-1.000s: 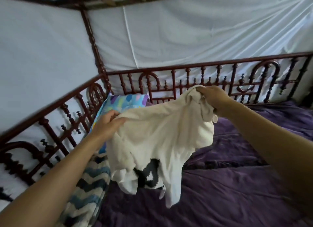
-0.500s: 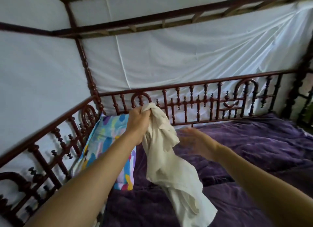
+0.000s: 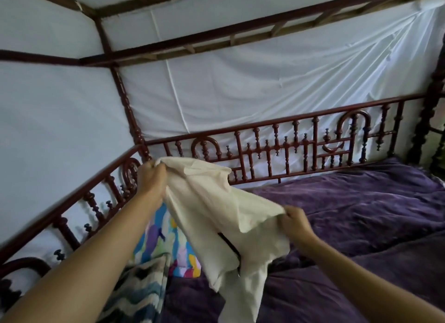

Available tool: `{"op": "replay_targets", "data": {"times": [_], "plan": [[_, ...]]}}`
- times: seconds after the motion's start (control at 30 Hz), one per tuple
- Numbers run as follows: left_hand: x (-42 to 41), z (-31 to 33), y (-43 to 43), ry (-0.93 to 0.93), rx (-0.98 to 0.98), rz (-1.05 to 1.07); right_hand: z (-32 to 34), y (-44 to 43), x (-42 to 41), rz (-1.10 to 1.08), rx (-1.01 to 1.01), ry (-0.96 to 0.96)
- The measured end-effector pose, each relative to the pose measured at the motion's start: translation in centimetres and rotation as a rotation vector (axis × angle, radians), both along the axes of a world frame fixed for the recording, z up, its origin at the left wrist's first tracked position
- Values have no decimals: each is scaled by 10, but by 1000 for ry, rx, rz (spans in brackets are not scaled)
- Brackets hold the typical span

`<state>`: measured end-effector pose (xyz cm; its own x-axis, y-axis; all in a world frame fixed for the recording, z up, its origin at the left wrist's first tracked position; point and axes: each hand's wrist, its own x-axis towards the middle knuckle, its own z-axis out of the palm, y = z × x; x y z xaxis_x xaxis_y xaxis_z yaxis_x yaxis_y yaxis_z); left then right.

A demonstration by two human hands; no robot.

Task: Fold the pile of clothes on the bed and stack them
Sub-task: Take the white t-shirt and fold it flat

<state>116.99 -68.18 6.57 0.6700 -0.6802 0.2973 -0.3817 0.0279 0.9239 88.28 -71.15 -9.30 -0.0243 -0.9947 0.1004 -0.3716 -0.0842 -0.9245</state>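
garment: 1 cream garment (image 3: pixel 212 216), held in the air over the bed and stretched on a slant between both hands, high at the left, lower at the right. The rest hangs in loose folds, and the tail drops toward the bedspread; whether it touches cannot be told.
garment detail: short dark mark (image 3: pixel 230 247) on the hanging part, mostly lost in a fold, shape unreadable.
left hand: left hand (image 3: pixel 152 179) is raised near the rail corner, back toward the camera, fingers curled tight round a bunched top corner of the garment.
right hand: right hand (image 3: pixel 295 222) is lower, above the bedspread, fingers and thumb closed on an edge of the garment. The cloth folds over at the grip and hides the fingertips.
arms: 2 bare forearms reach in from the bottom edge.
bedspread: dark purple bedspread (image 3: pixel 361 214), rumpled, covers the mattress right of and below the garment.
pillow: multicolour pillow (image 3: pixel 177 248) by the left rail, partly behind the garment and the left forearm.
zigzag fabric: blue-and-cream zigzag fabric (image 3: pixel 137 291) at lower left, just beside the pillow.
rail: dark red turned-wood rail (image 3: pixel 286 151) along the back and left side; the 2 runs meet at a corner post (image 3: pixel 125 106).
backdrop: white sheet (image 3: pixel 265 86) stretched behind the rail, creased at the right.
canopy: dark wooden beams (image 3: pixel 216 31) overhead, white cloth above.
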Motion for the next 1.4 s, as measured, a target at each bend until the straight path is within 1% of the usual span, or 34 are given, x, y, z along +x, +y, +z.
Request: {"op": "replay_targets", "data": {"times": [0.1, 0.2, 0.27, 0.33, 0.4, 0.43, 0.5, 0.53, 0.57, 0.63, 0.73, 0.77, 0.83, 0.9, 0.93, 0.97, 1.0, 1.07, 1.1, 1.13, 1.17, 1.2, 1.23, 1.27, 1.3, 1.37, 1.4], "plan": [[42, -35, 9, -152, 205, -54, 56, -9, 2, 92, -61, -12], [57, -67, 19, -291, 442, -89, 110, -6, 26, 219, -50, -24], [53, -82, 29, -359, 505, -169, 137, 0, 46, 259, -16, -44], [35, -93, 44, -368, 420, -349, 154, 3, 64, 297, 35, -74], [6, -99, 61, -316, 322, -596, 164, 6, 80, 346, 92, -94], [-9, -105, 66, -342, 300, -676, 167, 7, 86, 353, 110, -100], [-32, -119, 65, -448, 262, -681, 169, 7, 92, 364, 117, -83], [-39, -120, 63, -470, 201, -611, 171, 7, 91, 387, 96, -31], [-43, -119, 59, -440, 121, -535, 172, 7, 87, 420, 66, 27], [-41, -110, 51, -324, -4, -453, 172, 4, 69, 453, 8, 128], [-28, -89, 46, -182, -135, -440, 164, -1, 29, 420, -49, 347], [-25, -82, 45, -161, -179, -453, 158, -2, 16, 387, -49, 390], [-28, -70, 41, -187, -230, -526, 148, -3, -3, 295, -45, 383], [-40, -65, 34, -260, -223, -617, 143, -3, -14, 236, -58, 333], [-47, -65, 32, -249, -210, -637, 142, -3, -17, 229, -74, 320], [-53, -65, 29, -165, -194, -636, 142, -3, -19, 223, -97, 325], [-58, -63, 26, 8, -171, -614, 142, -3, -23, 212, -123, 362], [-60, -52, 16, 427, -143, -599, 137, -2, -34, 187, -150, 544], [-59, -46, 12, 590, -139, -629, 130, -1, -42, 169, -139, 669], [-58, -40, 10, 695, -129, -660, 122, 0, -49, 145, -110, 803], [-56, -35, 8, 750, -117, -684, 111, 1, -57, 116, -65, 926], [-54, -32, 7, 751, -100, -708, 101, 2, -65, 94, -5, 1000], [-52, -32, 7, 712, -79, -744, 89, 2, -73, 80, 52, 998], [-50, -33, 7, 624, -54, -799, 80, 3, -79, 79, 104, 920], [-46, -36, 10, 494, -23, -871, 75, 3, -84, 73, 159, 769], [-37, -46, 14, 116, 94, -988, 70, 4, -87, 19, 260, 364], [-31, -52, 14, -81, 158, -1009, 69, 5, -87, -15, 283, 193]]}}
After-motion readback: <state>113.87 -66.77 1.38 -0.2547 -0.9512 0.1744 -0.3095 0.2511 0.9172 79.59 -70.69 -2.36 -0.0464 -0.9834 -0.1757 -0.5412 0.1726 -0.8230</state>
